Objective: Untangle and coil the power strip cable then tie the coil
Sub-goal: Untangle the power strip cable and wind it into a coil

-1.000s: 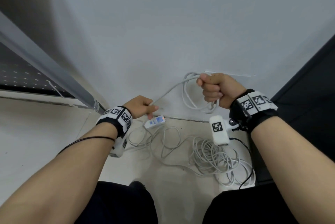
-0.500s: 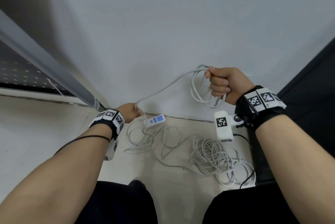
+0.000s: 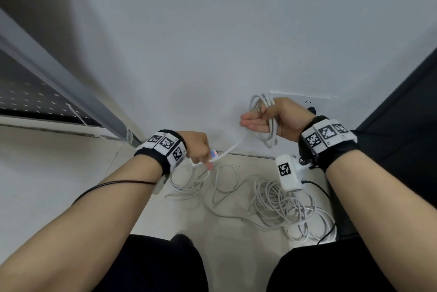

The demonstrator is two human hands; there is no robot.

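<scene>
My right hand (image 3: 281, 119) is raised near the wall with a few loops of white cable, the coil (image 3: 268, 136), hanging through it behind the thumb; its fingers point left, nearly straight. A stretch of the cable (image 3: 233, 148) runs down left from the coil to my left hand (image 3: 197, 147), which grips it low above the floor. Just beside that hand lies the small white power strip (image 3: 214, 153) with blue and orange marks. The rest of the cable lies in a loose tangle (image 3: 279, 202) on the floor below my right wrist.
A white socket plate (image 3: 305, 99) sits on the wall behind my right hand. A dark cabinet (image 3: 402, 114) stands at the right and a slanted metal post (image 3: 71, 83) at the left. A thin black cable (image 3: 327, 232) crosses the tangle.
My right hand has turned and its fingers have straightened, with the coil still hanging in it. My left hand has slid along the cable and moved right, toward the power strip.
</scene>
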